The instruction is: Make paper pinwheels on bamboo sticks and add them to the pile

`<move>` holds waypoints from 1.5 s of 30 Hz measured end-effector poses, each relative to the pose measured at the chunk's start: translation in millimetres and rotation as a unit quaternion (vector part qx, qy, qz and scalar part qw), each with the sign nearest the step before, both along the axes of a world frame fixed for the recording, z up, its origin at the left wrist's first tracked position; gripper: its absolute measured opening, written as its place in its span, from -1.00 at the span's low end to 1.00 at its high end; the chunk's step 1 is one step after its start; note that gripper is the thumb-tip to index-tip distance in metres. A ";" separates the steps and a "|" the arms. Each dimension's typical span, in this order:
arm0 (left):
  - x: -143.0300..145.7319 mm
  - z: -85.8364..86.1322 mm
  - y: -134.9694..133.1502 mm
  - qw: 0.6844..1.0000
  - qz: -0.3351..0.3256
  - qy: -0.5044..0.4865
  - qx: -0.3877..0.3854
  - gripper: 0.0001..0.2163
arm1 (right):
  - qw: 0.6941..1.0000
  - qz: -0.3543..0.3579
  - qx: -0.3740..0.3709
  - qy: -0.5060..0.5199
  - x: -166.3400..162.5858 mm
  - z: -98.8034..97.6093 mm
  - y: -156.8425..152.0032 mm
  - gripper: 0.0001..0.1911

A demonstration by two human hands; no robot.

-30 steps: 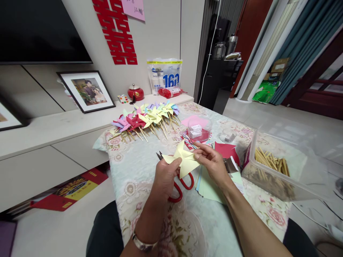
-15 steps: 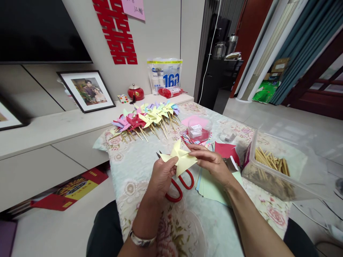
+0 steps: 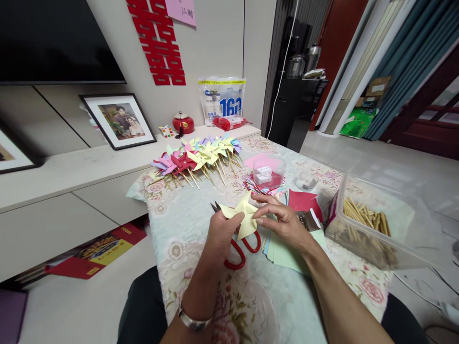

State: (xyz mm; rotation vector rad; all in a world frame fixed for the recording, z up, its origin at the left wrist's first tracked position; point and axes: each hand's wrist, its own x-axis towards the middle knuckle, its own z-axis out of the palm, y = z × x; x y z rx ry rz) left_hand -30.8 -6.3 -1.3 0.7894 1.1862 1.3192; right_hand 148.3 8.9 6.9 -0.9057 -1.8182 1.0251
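Observation:
Between my hands is a pale yellow paper pinwheel, its corners folded in toward the centre. My left hand pinches it, thumb on the front near the middle. The fingers of my right hand close on its right-hand blade. Below it on the cloth lie scissors with red handles, blades pointing up and left, partly hidden by my left hand and the paper. A stack of light green paper sheets lies under my right wrist.
Finished pinwheels on sticks lie at the table's back left. Near the right edge stands a clear plastic box of wooden sticks. A round clear container, a small clear dish and red paper lie behind my right hand.
The yellow pinwheel has turned and moved slightly right in my left hand. My right fingers have shifted from its upper edge to the right-hand blade, bending more.

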 end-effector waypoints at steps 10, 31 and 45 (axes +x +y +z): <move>3.0 -0.8 -1.4 0.997 -0.011 0.073 0.001 -0.90 | 0.998 -0.019 0.036 -0.057 -6.6 6.0 -3.7 -0.89; 6.4 -6.5 -0.7 0.996 -0.021 0.083 -0.012 -0.88 | 0.994 -0.096 0.008 -0.061 -20.7 -0.7 -5.0 -0.89; 6.3 -12.3 2.3 0.991 -0.028 0.132 -0.007 -0.85 | 0.989 -0.106 0.025 -0.095 -21.3 -2.5 -4.6 -0.90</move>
